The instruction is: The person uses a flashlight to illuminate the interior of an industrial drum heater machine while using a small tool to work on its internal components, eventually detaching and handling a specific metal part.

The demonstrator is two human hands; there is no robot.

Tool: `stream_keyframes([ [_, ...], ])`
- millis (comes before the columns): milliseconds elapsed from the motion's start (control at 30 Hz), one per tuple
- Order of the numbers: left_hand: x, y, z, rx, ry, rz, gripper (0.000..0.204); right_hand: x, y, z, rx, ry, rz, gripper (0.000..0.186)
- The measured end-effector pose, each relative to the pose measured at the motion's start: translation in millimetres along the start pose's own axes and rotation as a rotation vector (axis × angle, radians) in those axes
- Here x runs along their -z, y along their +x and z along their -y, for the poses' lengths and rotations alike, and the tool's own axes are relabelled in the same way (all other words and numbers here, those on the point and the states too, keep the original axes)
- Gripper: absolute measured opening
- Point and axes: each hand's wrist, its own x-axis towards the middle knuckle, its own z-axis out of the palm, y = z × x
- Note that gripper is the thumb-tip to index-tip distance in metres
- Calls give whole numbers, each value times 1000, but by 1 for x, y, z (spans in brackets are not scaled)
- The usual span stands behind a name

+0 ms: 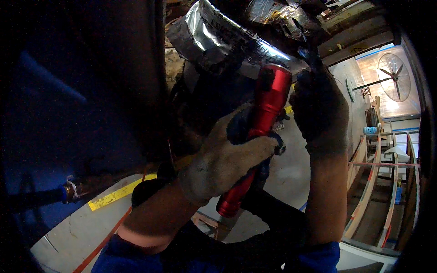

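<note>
My left hand (223,157), in a pale work glove with dark palm and fingers, is closed around a red flashlight (268,98). The flashlight tilts upward, its head beside a silver foil-wrapped part (209,38) that carries dark print and smudges. At the right, my right hand (321,104) wears the same kind of glove and is raised close to the edge of the foil. Its fingers are bent and lie in deep shadow. A thin dark shape rises above them, too dim to name.
A dark blue surface (86,118) fills the left side. Below lie a yellow strip (120,193) and an orange-red line (102,245). More crumpled foil (277,16) hangs overhead. Off to the right are a large caged fan (394,78) and a ribbed frame (380,182).
</note>
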Motion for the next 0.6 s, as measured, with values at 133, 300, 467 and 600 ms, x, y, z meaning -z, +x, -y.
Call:
stream_keyframes([
  [133,1,2,5,-7,23,-16,32,-3,4,-2,-224,802,59,33],
  [300,4,0,3,22,-40,22,33,-12,1,19,-224,726,-94,32],
  [467,7,-1,5,-43,-1,28,35,-7,4,17,-40,289,-177,27],
  [600,9,-1,7,-111,83,33,37,-10,1,7,43,253,-149,29],
])
